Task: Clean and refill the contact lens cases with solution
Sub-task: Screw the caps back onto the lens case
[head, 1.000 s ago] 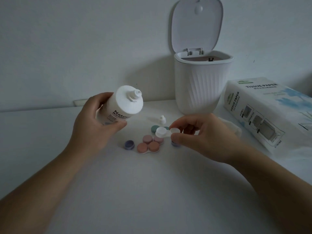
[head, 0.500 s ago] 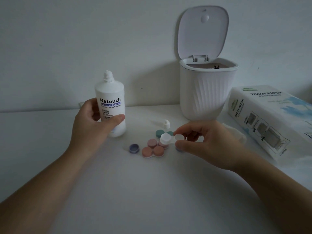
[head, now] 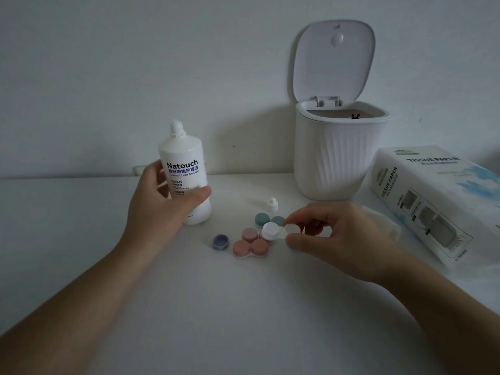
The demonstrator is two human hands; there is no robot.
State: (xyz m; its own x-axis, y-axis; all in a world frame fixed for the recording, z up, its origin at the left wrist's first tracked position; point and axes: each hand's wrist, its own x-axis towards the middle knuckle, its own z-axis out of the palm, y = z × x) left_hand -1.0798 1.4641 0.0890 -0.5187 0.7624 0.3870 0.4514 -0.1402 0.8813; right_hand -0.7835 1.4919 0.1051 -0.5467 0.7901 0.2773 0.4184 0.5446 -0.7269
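Observation:
My left hand (head: 159, 204) grips the white solution bottle (head: 186, 169), which stands upright on the table with its nozzle uncapped. Its small white cap (head: 272, 204) lies behind the cases. My right hand (head: 335, 236) pinches a white lens case (head: 278, 230) just above the table; one well wears a white lid, the other looks open. Below it sit pink-lidded cases (head: 250, 243), a green-lidded case (head: 269, 219) and a loose purple lid (head: 220, 241).
A white ribbed bin (head: 341, 158) with its lid raised stands at the back right by the wall. A tissue paper pack (head: 433, 201) lies at the right, with a crumpled tissue (head: 384, 226) in front of it.
My left hand has turned the bottle from tilted to upright and set it down on the table. My right hand keeps the white case in about the same spot.

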